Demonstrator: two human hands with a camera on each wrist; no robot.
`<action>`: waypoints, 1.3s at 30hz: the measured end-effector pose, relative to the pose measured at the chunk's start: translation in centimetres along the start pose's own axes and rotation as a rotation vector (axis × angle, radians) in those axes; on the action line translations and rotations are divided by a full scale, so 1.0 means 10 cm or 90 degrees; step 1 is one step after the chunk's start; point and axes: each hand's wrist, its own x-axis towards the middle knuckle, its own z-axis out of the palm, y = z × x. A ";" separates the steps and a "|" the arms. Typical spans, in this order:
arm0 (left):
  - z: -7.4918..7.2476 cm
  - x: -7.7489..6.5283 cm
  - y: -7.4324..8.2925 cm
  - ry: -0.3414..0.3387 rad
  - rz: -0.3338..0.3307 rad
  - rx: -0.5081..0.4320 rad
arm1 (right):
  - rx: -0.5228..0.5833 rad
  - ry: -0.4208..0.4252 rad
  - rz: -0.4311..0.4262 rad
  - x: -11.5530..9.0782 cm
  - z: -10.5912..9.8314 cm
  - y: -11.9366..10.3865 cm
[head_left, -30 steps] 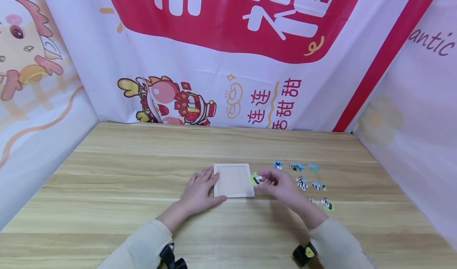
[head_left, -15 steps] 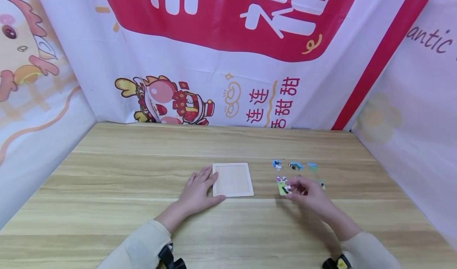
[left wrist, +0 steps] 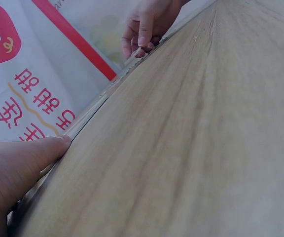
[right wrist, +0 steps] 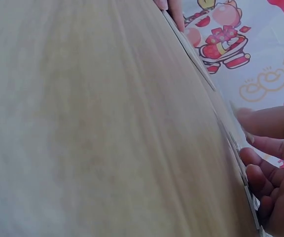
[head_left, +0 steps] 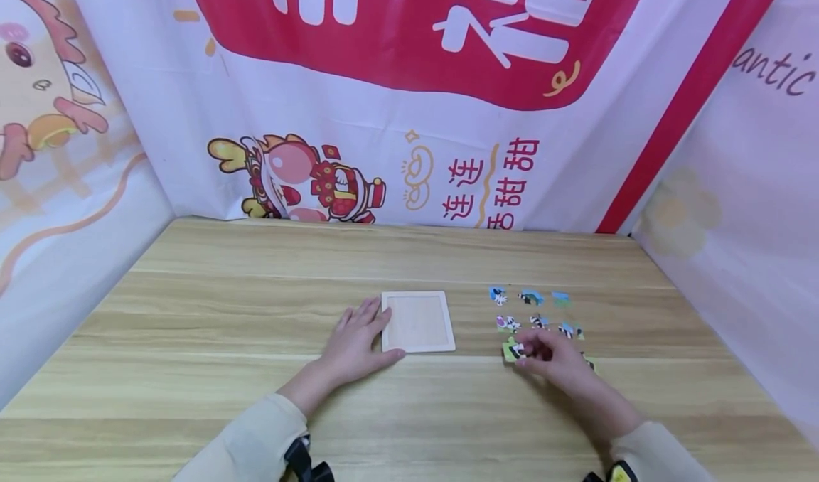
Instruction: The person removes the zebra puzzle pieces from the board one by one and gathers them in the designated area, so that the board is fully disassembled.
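Note:
My left hand (head_left: 361, 343) lies at the left side of a shallow square wooden puzzle tray (head_left: 451, 325). Its fingers touch the left rim and the thumb reaches along the near rim. Inside, the tray's bare wooden bottom shows. To the right, my right hand (head_left: 557, 361) pinches a green jigsaw piece (head_left: 510, 351) with a black-and-white figure between thumb and fingers. The piece is at the near left of loose jigsaw pieces, low over the table; whether it touches cannot be told. In the left wrist view the right hand (left wrist: 149, 27) shows beyond the table surface.
Several jigsaw pieces lie in rows right of the tray, among them a blue one (head_left: 498, 296), another blue one (head_left: 560, 298) and a purple-and-white one (head_left: 508, 323). The right hand partly covers the nearest row. A printed cloth (head_left: 307, 98) hangs behind the wooden table (head_left: 256, 269).
My right hand carried the green jigsaw piece from the tray's right rim rightward to the loose pieces, then slightly nearer to me. My left hand stayed at the tray.

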 end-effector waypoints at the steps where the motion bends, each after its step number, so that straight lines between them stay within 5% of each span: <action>1: 0.00 0.00 0.00 -0.001 -0.001 0.000 | -0.005 0.001 -0.004 0.00 0.00 0.01; 17: -0.01 0.02 0.01 -0.001 0.003 0.003 | -0.098 0.008 0.018 0.01 0.04 -0.02; 39: 0.00 0.01 -0.03 -0.018 -0.013 -0.025 | -0.056 0.002 0.015 -0.01 0.02 -0.03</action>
